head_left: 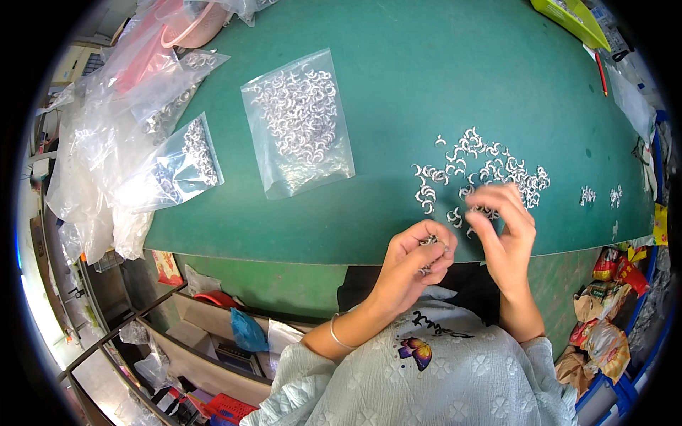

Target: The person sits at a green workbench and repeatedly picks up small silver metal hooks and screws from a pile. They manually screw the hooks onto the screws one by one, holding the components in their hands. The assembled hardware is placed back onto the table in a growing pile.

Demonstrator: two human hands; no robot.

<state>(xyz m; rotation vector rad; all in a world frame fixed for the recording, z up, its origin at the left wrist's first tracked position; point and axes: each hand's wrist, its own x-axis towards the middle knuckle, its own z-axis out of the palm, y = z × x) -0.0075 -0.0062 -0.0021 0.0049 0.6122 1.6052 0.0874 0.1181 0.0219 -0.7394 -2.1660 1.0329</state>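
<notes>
My left hand (418,261) is closed near the table's front edge, its curled fingers round some small silver crescent-shaped pieces (428,248). My right hand (506,231) hovers at the near side of a loose pile of the same silver crescent pieces (522,174). Its fingers are bent, with the thumb apart from them, and I see nothing between them; the fingertips are slightly blurred. Part of the pile is hidden behind this hand. Left of the pile, a clear flat bag (298,124) full of such pieces lies on the green table (398,85).
More clear bags of silver pieces (188,160) lie at the left beside crumpled plastic (92,156). A pink basket (192,28) stands far left, a yellow-green tray (572,21) far right. Two small clusters of pieces (587,196) lie at the right, and a red pencil (602,74) farther back.
</notes>
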